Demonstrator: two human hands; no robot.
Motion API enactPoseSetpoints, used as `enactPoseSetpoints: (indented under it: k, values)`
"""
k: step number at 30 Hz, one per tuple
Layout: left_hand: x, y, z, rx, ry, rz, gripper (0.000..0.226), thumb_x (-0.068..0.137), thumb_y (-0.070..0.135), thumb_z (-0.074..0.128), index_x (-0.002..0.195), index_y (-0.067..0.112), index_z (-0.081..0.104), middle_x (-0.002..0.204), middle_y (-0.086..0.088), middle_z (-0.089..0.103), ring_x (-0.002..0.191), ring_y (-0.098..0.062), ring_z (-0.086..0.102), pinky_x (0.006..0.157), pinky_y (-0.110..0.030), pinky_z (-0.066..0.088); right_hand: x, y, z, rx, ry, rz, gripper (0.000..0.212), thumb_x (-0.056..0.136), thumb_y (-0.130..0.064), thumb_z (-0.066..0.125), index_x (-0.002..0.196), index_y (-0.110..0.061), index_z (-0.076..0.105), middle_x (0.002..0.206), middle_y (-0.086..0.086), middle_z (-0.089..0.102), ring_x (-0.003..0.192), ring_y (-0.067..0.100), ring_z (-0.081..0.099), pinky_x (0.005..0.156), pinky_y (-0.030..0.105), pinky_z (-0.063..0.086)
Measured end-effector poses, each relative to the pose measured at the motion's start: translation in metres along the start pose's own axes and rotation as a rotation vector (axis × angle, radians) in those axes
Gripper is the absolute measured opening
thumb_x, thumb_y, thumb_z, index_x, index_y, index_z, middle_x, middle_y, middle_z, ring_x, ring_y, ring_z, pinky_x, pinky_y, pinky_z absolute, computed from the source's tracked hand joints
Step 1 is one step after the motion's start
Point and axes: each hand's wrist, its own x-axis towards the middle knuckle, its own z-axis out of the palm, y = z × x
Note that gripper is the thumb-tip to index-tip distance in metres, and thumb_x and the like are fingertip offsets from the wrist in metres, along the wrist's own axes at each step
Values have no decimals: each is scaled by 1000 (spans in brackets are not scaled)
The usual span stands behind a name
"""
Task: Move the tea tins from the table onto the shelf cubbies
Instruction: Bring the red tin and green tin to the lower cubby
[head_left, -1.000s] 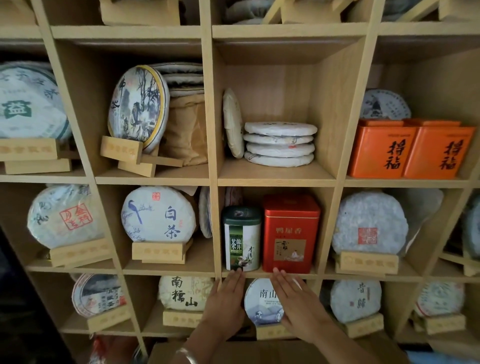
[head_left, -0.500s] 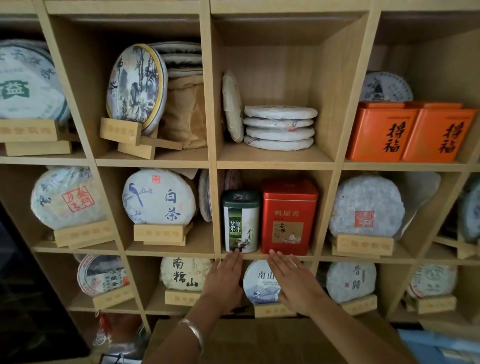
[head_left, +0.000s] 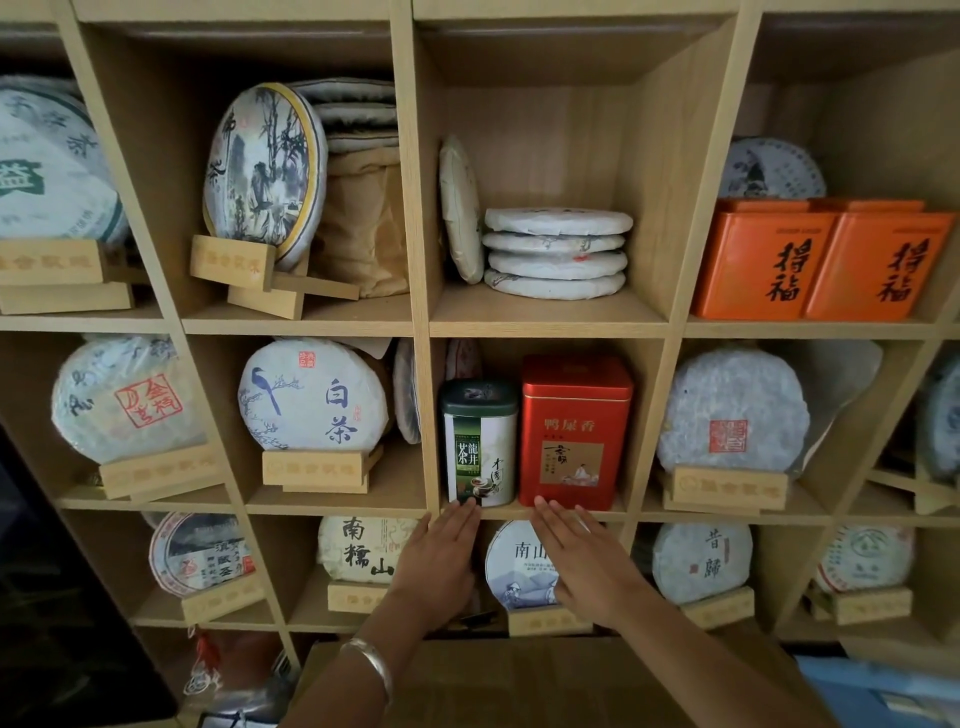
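Tea tins, one green-and-white rounded metal tin and one red rectangular metal tin, stand upright side by side in one wooden shelf cubby. Left hand and right hand extend straight, released fingers, fingertips touching each tin's base.

I see two bare forearms entering from the lower edge, each ending in a bare hand: the left hand and the right hand. No sleeves cover either forearm as far as I can see. Around the left wrist I note a plain, smooth, silver-coloured metal bangle, rounded in section and catching a pale highlight. On the right hand I make out no ring or watch.
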Motion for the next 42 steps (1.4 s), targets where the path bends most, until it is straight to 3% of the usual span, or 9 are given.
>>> enactPoseSetpoints:
  k: [9,28,34,42]
  values:
    - [1,1,3,-28,38,-40,71,90,22,38,153,12,7,161,-3,7,147,-15,2,119,-36,3,11,-22,-7,155,58,-86,77,92,-21,46,154,-8,0,162,10,-2,149,21,0,118,32,-4]
    - [0,-1,2,-36,97,7,71,89,21,37,153,12,8,161,-3,9,147,-15,5,119,-33,2,26,-30,-11,98,61,-102,82,88,-23,49,153,-7,3,162,11,-2,149,24,3,119,37,-1]
    - [-1,14,1,-77,103,115,69,88,24,40,151,13,16,159,-5,18,144,-15,17,117,-30,5,7,-10,-5,81,27,-68,79,91,-24,47,154,-8,1,162,11,-2,149,24,2,119,37,-2]
    - [18,51,-7,-46,99,174,76,88,22,45,152,12,5,161,-5,5,147,-15,4,117,-33,-2,-26,19,-6,68,-20,65,78,94,-26,46,153,-6,0,162,15,-2,149,27,4,120,39,1]
